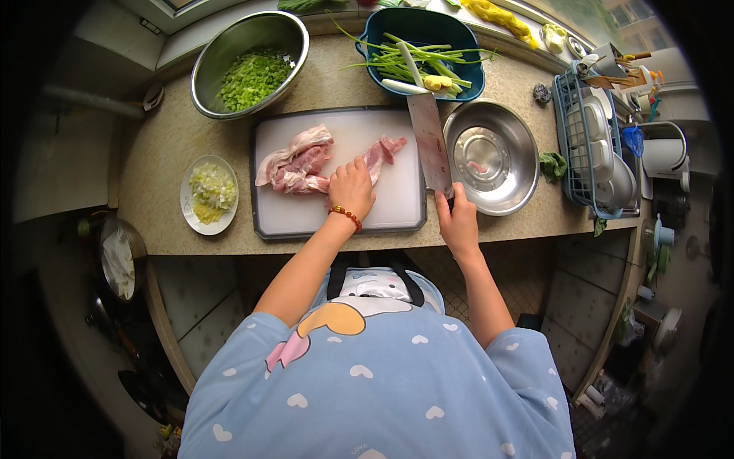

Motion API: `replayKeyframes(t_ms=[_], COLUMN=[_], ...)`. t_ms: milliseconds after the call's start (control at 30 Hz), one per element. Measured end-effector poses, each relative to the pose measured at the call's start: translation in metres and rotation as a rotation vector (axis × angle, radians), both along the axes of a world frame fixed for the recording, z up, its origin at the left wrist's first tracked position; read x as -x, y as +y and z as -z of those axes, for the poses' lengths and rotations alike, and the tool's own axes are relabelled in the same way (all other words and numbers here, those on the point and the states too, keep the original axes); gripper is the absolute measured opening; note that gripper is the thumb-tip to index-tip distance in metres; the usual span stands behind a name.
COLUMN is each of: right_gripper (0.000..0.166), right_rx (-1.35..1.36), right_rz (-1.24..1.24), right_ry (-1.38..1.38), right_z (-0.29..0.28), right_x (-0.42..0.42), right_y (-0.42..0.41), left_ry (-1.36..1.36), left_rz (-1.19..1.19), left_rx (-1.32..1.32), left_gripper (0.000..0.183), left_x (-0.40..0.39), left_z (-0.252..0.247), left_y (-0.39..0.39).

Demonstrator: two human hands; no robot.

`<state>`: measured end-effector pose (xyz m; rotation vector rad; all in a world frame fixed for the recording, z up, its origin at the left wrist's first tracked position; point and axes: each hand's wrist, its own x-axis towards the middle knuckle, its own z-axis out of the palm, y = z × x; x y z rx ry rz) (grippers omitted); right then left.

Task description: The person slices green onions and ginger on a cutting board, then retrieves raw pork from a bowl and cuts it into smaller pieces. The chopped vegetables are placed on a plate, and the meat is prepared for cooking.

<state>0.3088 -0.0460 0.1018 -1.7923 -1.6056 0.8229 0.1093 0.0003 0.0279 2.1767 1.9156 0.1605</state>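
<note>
Raw meat [301, 163] lies on a white cutting board [338, 221] with a dark rim. My left hand [351, 186], with a beaded bracelet at the wrist, rests on the meat, its fingers bent over the part that reaches to the right. My right hand [460, 221] grips the handle of a cleaver [430, 143], whose broad blade points away from me over the gap between the board's right edge and a steel basin [519, 172]. In the basin lies a small scrap of meat [477, 167]. Part of the meat is hidden under my left hand.
Behind the board stand a steel bowl [200, 86] of chopped greens and a dark blue basin [424, 23] with green onions and ginger. A plate [186, 201] of minced onion and ginger sits left. A blue dish rack [567, 166] holds dishes at right. The counter's front edge curves before me.
</note>
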Motion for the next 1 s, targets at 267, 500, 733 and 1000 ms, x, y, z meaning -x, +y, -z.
replayKeyframes(t_ms=[267,500,733,1000], right_gripper=[0.016,0.016,0.017,0.019], right_rx=[0.039,0.003,0.057,0.032], right_rz=[0.028,0.057,0.000,-0.112], right_ry=[0.044,0.101,0.063,0.033], right_z=[-0.005,-0.005,0.004,0.017], right_x=[-0.008,-0.007,-0.003,-0.003], right_y=[-0.012,-0.013,-0.016,-0.013], left_ry=[-0.878,-1.280,-0.294,-0.258], left_rz=[-0.309,-0.197,0.018,-0.024], left_rx=[0.641,0.447,0.038,-0.061], left_gripper=[0.030,0.046,0.069,0.053], left_x=[0.013,-0.018,-0.027,0.005], left_z=[-0.022,-0.063,-0.012,0.006], left_y=[0.054,0.075,0.012,-0.022])
